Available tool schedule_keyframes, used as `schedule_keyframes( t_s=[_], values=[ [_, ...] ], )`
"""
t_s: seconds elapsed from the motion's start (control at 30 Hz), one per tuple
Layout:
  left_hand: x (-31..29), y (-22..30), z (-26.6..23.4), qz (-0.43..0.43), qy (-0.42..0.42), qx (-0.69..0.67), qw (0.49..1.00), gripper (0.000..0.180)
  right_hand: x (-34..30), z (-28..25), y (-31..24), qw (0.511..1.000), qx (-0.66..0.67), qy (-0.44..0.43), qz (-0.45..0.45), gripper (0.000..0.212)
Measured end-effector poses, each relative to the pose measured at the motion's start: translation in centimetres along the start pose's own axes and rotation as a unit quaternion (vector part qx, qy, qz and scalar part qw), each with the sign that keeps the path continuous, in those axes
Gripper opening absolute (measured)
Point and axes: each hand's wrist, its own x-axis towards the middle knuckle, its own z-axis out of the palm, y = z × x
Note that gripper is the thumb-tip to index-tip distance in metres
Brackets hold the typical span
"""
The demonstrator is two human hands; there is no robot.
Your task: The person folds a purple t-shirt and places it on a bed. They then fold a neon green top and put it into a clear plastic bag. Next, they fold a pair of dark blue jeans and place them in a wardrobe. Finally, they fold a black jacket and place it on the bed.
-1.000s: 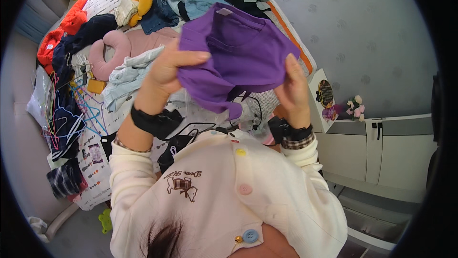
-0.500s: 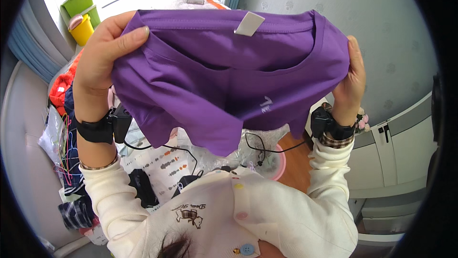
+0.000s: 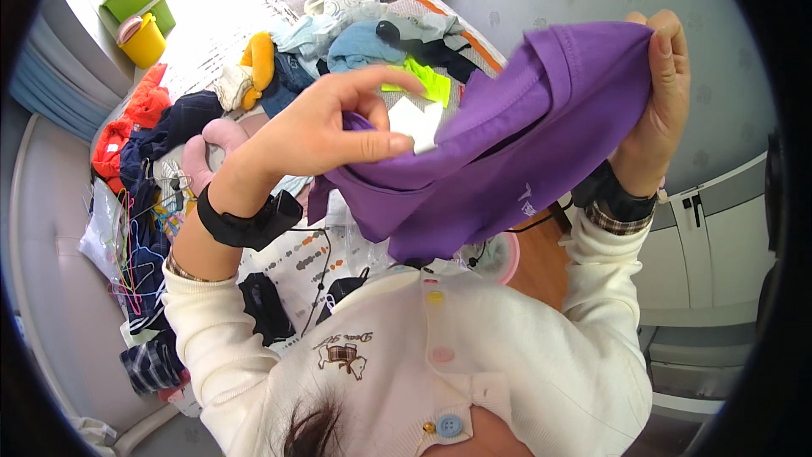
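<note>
Above a bed [image 3: 283, 241] strewn with clothes [image 3: 364, 47], we hold up a purple top [image 3: 541, 144] in front of our cream cardigan [image 3: 389, 347], our right hand [image 3: 664, 93] gripping one end between thumb and fingers; our left hand [image 3: 326, 123] is at the neckline beside a white label [image 3: 416, 125], its index finger spread from the thumb, and we cannot tell whether it grasps the fabric, while a neon-yellow garment [image 3: 433, 83] and a pink neck pillow [image 3: 197, 161] lie beyond
</note>
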Motion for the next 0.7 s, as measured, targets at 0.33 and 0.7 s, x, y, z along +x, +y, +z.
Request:
schedule_keyframes(
  t_s=[0.33,0.7],
  values=[
    [-0.4,0.7,1.5,-0.081,-0.064,-0.067,0.992,0.038,0.5,-0.7,1.2,0.999,0.036,0.007,0.03,0.012],
    [1.2,-0.1,4.8,-0.062,0.168,-0.573,0.8,0.029,0.3,-0.8,2.6,0.998,0.04,0.02,0.034,0.011]
  ],
)
